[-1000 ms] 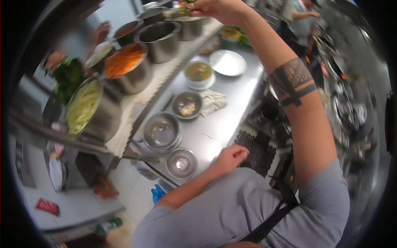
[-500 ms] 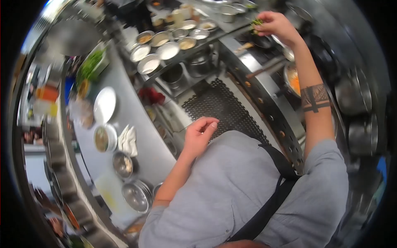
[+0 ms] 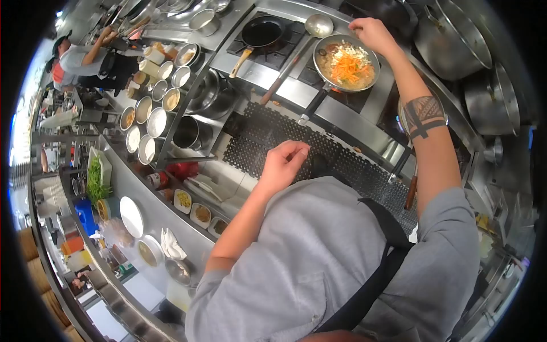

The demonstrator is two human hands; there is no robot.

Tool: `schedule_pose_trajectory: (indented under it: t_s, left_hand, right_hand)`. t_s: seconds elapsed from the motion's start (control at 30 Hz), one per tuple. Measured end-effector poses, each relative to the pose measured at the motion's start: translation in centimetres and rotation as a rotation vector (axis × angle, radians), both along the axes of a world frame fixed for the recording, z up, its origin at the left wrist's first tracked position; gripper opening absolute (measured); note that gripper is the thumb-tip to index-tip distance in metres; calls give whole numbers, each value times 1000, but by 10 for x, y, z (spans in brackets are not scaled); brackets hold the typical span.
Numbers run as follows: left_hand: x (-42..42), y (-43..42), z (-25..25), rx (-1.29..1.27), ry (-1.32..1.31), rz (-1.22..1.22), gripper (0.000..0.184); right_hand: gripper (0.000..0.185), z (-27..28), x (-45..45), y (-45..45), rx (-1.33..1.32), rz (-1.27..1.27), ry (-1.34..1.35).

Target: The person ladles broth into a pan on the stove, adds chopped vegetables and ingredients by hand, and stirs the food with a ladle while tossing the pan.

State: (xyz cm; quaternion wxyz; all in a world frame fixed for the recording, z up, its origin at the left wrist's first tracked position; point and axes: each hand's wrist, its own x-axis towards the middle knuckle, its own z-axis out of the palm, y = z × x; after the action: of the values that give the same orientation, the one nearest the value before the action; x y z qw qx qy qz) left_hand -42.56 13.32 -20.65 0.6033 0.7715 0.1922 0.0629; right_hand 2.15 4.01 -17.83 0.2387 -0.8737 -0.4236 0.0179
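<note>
My right hand (image 3: 371,35) is over the far rim of a frying pan (image 3: 317,106), fingers curled together. Whatever they hold, if anything, I cannot make out. Shredded carrot (image 3: 348,67), pale chopped bits and a light sauce fill the pan, which sits on a lit burner with its handle toward me. Close to my body, my left hand (image 3: 285,165) is raised over the floor mat, fingers bent in to the thumb with nothing visible in them. A ladle (image 3: 318,26) rests beside the pan, its long handle reaching to the stove's front edge.
A black skillet (image 3: 263,32) stands on the left burner. Several bowls of ingredients (image 3: 156,122) line the counter at left. Large pots (image 3: 453,43) hang or stand at right. A white plate (image 3: 131,216) and herbs (image 3: 94,179) lie on the side counter. Another person (image 3: 80,62) works far left.
My view has swung toward the stove, bringing the whole pan into sight. The green herbs earlier in my right hand no longer show there. My left hand stays near my body.
</note>
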Motion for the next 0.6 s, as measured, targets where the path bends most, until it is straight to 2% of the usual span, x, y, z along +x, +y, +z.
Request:
schedule_pose_trajectory:
  t_s: [0.1, 0.17, 0.2, 0.3, 0.37, 0.4, 0.43, 0.47, 0.5, 0.57, 0.6]
  left_hand:
    - [22, 7, -23, -40, 54, 16, 17]
    - [34, 24, -48, -84, 121, 36, 17]
    - [41, 38, -66, -31, 130, 53, 17]
    - [63, 95, -137, 88, 141, 44, 23]
    - [84, 129, -181, 751, 94, 197, 45]
    - [97, 141, -193, 736, 79, 174, 45]
    - [110, 152, -202, 734, 243, 237, 55]
    - [123, 164, -210, 733, 406, 298, 64]
    - [135, 176, -216, 721, 386, 271, 64]
    - [161, 199, -228, 235, 635, 76, 72]
    - [166, 205, -242, 386, 566, 48, 54]
  right_hand:
    - [25, 0, 10, -3, 95, -15, -136]
    - [28, -1, 3, -1, 131, -188, 24]
    - [30, -9, 8, 1, 41, -198, 39]
    - [31, -24, 6, 3, 94, -248, 33]
    - [29, -22, -1, 3, 150, -343, -71]
    - [28, -20, -3, 4, 213, -417, -176]
    - [28, -30, 2, -1, 196, -441, -190]
    - [28, -42, 2, -6, 167, -395, 17]
    - [29, -55, 4, -10, 142, -351, 223]
    - [35, -50, -11, -10, 69, -434, 142]
    - [35, -44, -26, -7, 68, -488, 77]
